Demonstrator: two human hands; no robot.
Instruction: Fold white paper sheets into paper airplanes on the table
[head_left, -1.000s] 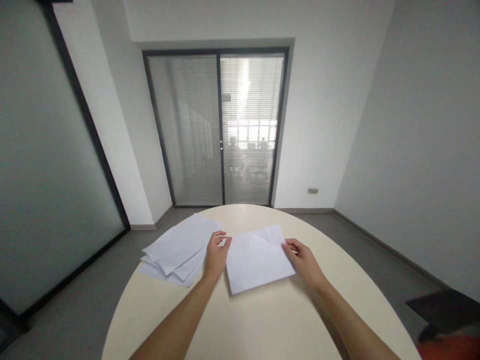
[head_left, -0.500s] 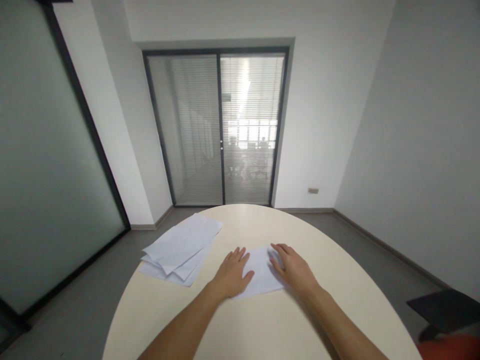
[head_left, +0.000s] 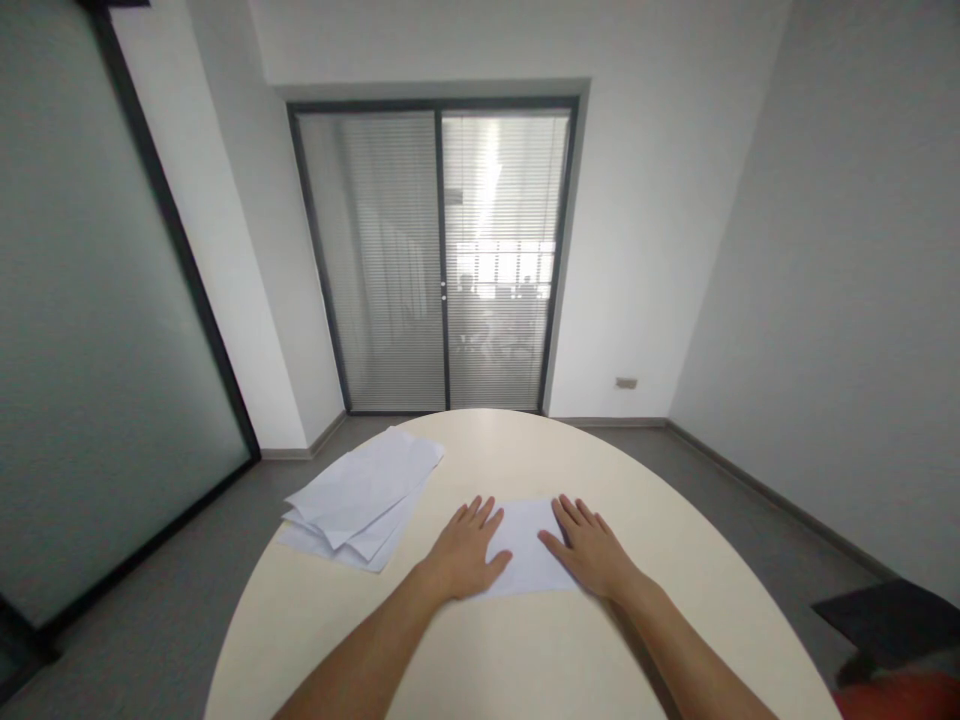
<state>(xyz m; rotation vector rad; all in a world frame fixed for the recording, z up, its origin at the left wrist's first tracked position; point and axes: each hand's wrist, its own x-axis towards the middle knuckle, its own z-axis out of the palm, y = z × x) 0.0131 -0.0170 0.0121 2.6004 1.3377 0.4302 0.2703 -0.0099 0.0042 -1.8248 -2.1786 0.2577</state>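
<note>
Listing from the head view, with my clock centred on the sheet:

Sheet: white, flat on the table, between both hands and partly under them. Single or folded, I cannot tell.

Left hand: nine o'clock, palm down over the sheet's left side; fingers extended and spread, gripping nothing.

Right hand: three o'clock, palm down over the right side; fingers extended, thumb pointing inward, gripping nothing.

Stack: loose white papers, between nine and ten o'clock, unevenly fanned, apart from the left hand, outer corners at the table's edge.

Blinds: between eleven and twelve, beyond the table.

Risks, in my judgement: unequal pressure from the palms could skew the sheet; sliding them inward could buckle or crease it; a careless outward sweep of the left forearm could knock papers off the edge.
</note>
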